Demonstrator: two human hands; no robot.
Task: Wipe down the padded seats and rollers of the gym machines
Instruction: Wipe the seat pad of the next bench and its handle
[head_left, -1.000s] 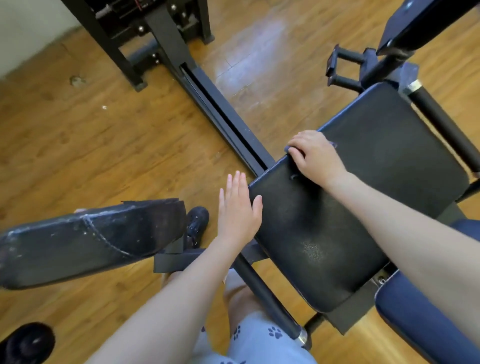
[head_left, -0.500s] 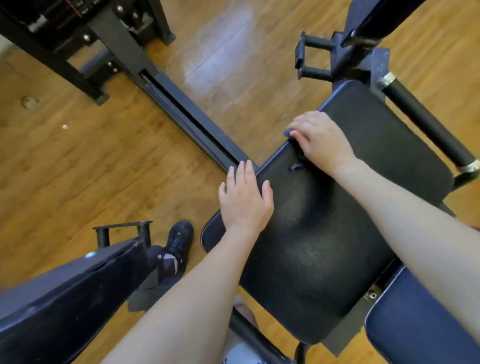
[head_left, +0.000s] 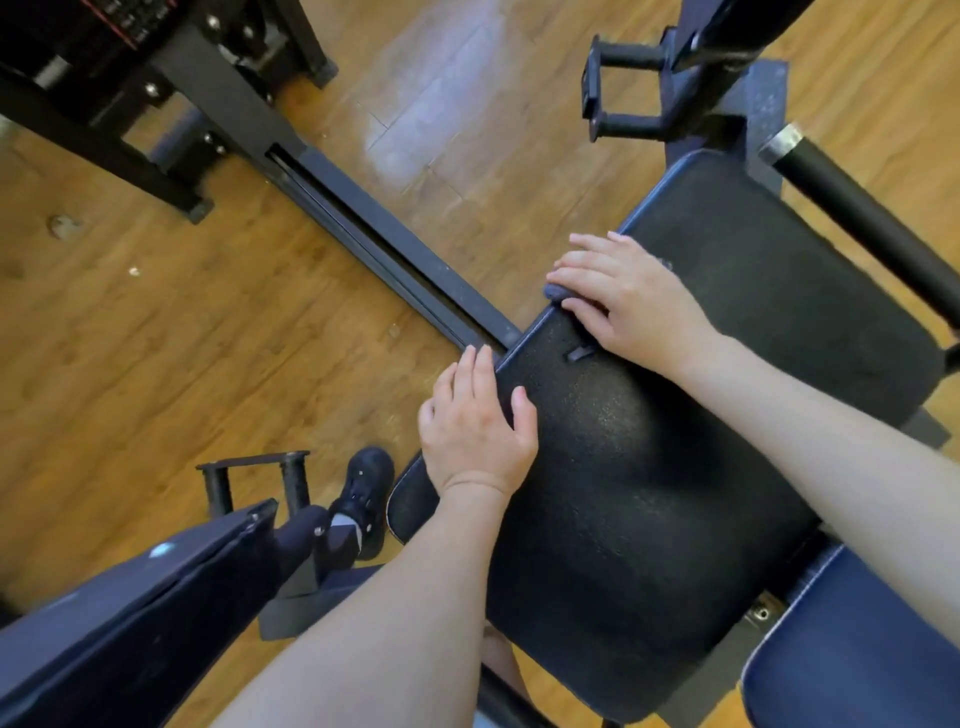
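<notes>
Seat pad, black textured vinyl (head_left: 649, 467), lies beneath both hands. Right hand (head_left: 628, 299) presses a small dark blue-grey cloth (head_left: 558, 294) onto the pad's far left edge, fingers curled over it; strokes should overlap and follow that rim. Left hand (head_left: 478, 421), fingers straight, lies flat on the near edge, just beside the cloth hand, bracing.

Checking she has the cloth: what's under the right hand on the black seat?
A small bluish-grey wad pokes out beneath the fingers of the right hand, at the edge of the black padded seat. The hand covers the rest of it.
</notes>
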